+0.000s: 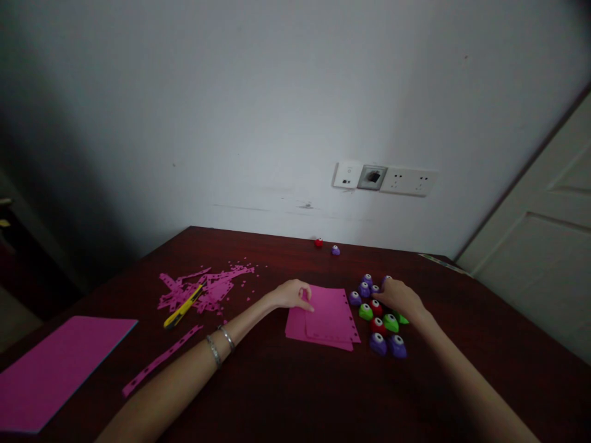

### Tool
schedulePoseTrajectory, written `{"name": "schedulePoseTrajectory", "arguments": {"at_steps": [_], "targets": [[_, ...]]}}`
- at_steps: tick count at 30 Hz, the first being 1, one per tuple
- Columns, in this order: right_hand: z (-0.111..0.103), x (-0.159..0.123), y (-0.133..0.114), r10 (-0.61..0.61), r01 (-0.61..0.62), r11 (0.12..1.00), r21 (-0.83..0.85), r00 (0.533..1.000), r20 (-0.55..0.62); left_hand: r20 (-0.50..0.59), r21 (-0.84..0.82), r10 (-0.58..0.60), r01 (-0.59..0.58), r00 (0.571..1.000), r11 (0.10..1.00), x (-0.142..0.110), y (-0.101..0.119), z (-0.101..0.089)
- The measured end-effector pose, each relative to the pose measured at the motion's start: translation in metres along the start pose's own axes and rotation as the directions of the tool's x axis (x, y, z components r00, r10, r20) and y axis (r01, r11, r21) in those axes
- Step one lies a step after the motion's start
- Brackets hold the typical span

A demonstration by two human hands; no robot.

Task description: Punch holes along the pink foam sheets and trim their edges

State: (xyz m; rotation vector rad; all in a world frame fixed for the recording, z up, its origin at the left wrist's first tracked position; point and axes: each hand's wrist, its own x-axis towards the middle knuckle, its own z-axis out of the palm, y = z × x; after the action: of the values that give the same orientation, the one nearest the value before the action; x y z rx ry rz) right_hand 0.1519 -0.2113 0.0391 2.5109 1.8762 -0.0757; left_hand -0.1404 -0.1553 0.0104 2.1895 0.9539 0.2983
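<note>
My left hand [293, 294] rests at the upper left edge of overlapping pink paper sheets [327, 317], thumb and forefinger curved and apart. A row of punched holes runs along the sheets' right edge. My right hand [402, 298] is among several small craft paper punches, its fingers bent around a purple paper punch [386, 280] that is partly hidden behind them. Near it stand a green punch [391, 322], a red punch [377, 325] and other purple punches [398, 346], each with a white, eye-like top.
A yellow utility knife [183, 306] lies against a heap of pink paper scraps [217, 292]. A punched pink strip [161, 361] and a larger pink sheet [69, 366] are on the left. One red punch [319, 243] and one purple punch [335, 250] stand near the wall.
</note>
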Motion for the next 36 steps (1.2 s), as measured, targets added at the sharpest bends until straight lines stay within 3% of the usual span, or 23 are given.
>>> {"name": "schedulePoseTrajectory", "arguments": {"at_steps": [7, 11, 13, 17, 20, 24, 30, 33, 36], "targets": [[-0.011, -0.009, -0.002, -0.041, 0.040, 0.999, -0.018, 0.998, -0.057, -0.036, 0.011, 0.025, -0.025, 0.999, 1.000, 0.005, -0.008, 0.004], [-0.020, -0.036, -0.023, -0.127, 0.128, 0.992, -0.002, 0.984, -0.121, -0.024, -0.002, 0.030, -0.030, 0.999, 1.000, 0.004, -0.007, 0.004], [-0.017, -0.057, -0.042, -0.255, 0.267, 0.962, 0.057, 0.953, -0.166, -0.024, 0.001, 0.028, -0.028, 0.999, 1.000, 0.003, -0.006, 0.003], [0.004, -0.096, -0.076, -0.487, 0.499, 0.855, 0.143, 0.866, -0.113, -0.032, 0.018, 0.015, -0.015, 0.999, 1.000, 0.004, -0.005, 0.003], [0.018, -0.111, -0.087, -0.575, 0.582, 0.804, 0.123, 0.813, -0.094, -0.031, 0.025, 0.008, -0.007, 0.999, 1.000, 0.004, -0.007, 0.004], [0.026, -0.114, -0.089, -0.605, 0.619, 0.780, 0.089, 0.783, -0.145, -0.027, 0.021, 0.009, -0.008, 1.000, 1.000, 0.004, -0.007, 0.004], [0.039, -0.111, -0.090, -0.564, 0.597, 0.786, 0.163, 0.799, -0.208, 0.008, -0.048, 0.021, -0.021, 1.000, 0.999, 0.010, -0.004, 0.000], [0.048, -0.110, -0.090, -0.560, 0.601, 0.773, 0.206, 0.797, -0.226, -0.073, -0.102, -0.049, 0.042, 0.996, 0.994, 0.025, -0.004, -0.005], [0.054, -0.109, -0.088, -0.561, 0.604, 0.758, 0.245, 0.796, -0.228, -0.225, -0.039, -0.096, 0.090, 0.970, 0.995, 0.052, -0.003, -0.016]]}}
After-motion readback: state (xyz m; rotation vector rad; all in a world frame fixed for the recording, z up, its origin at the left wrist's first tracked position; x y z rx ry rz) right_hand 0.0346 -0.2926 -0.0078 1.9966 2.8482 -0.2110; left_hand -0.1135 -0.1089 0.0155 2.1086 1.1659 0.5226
